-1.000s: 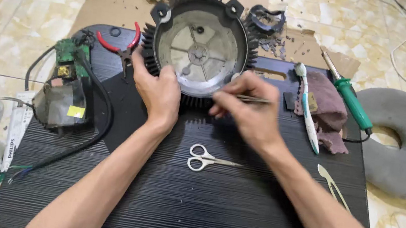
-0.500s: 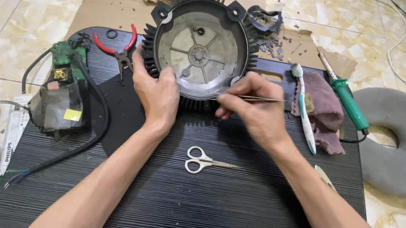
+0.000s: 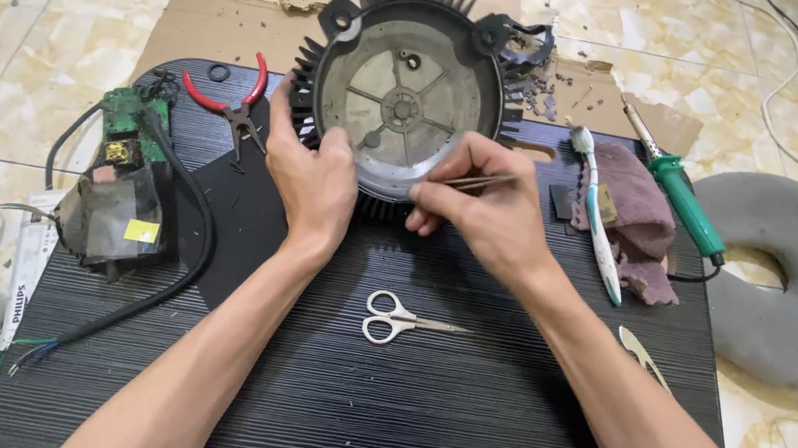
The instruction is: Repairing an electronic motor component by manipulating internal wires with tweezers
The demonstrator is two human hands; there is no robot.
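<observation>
A round black finned metal housing [image 3: 404, 86] with a grey inner plate stands tilted at the far middle of the black ribbed board [image 3: 459, 408]. My left hand [image 3: 310, 180] grips its lower left rim. My right hand [image 3: 480, 208] holds thin metal tweezers [image 3: 478, 180] at the housing's lower right rim, tips pointing right. Small white-handled scissors [image 3: 394, 318] lie on the board below both hands.
Red-handled pliers [image 3: 234, 103] and a green circuit board with a black cable [image 3: 121, 185] lie at left. A toothbrush [image 3: 597, 215], brown rag [image 3: 636, 229] and green soldering iron [image 3: 679, 189] lie at right. A grey ring cushion [image 3: 788, 285] sits on the tiled floor.
The view has shifted slightly. My right hand with the tweezers has stayed at the housing's lower rim; my left hand keeps its grip.
</observation>
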